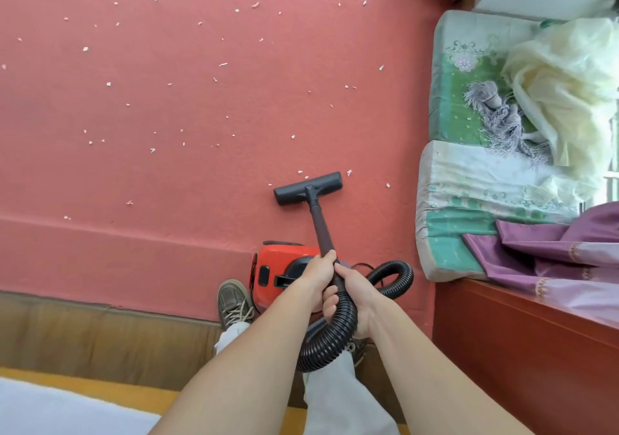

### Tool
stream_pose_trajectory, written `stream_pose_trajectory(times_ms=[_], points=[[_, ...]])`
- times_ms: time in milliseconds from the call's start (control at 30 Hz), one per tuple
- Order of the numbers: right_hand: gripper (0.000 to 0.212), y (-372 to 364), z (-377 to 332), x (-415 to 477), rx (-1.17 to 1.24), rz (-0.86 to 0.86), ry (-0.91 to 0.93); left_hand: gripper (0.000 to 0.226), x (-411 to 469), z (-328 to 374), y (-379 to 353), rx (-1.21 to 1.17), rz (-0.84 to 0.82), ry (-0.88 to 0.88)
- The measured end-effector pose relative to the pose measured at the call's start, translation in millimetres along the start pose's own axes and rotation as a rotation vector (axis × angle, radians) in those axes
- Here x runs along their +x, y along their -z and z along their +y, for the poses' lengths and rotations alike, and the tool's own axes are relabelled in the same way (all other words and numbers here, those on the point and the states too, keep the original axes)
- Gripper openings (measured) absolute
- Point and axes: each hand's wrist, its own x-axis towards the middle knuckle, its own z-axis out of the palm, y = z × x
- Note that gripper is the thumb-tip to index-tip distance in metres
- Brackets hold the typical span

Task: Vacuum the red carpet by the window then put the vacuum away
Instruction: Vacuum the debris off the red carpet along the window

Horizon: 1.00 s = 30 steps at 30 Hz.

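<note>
brown floor point(100, 337) | red wooden bench point(522, 351) | cushions point(469, 110) (green, floral) | purple curtain point(562, 257)

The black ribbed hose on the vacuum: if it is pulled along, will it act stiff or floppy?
Probably floppy: the hose sags below the right hand and curls in a loop beside the vacuum body. Its ribs suggest it would spring back rather than kink. A hard tug would likely drag the vacuum body along rather than stretch the hose far.

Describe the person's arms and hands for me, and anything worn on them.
Both arms are bare all the way to the frame's edge, and no sleeves show. The left hand and right hand wear no gloves. No watch, bracelet or ring is visible on either wrist or on the fingers that show.
</note>
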Motion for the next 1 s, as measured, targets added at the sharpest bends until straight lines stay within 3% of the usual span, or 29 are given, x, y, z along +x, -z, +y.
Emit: stream_pose_trajectory(times_ms=[133, 367, 567, 800, 1000], points=[[0.066, -21, 10, 10, -0.049, -0.017, -0.040, 0.035, 6, -5, 27, -0.008, 0.090, -0.105], [0.053, -70, -2, 42, -0.156, 0.013, 0.080, 0.046, 19, 31, 67, 0.112, 0.212, -0.065], [0.054, -77, 10, 45, -0.260, 0.145, 0.120, 0.049, 23, 28, 73, 0.105, 0.186, -0.036], [0.049, -7, 58, 28, -0.021, 0.160, 0.097, 0.027, 11, -40, 36, 0.061, 0.014, -0.031], [0.050, 13, 40, 39, 0.314, 0.093, 0.183, 0.037, 22, -18, -12, 0.421, -0.042, -0.148]])
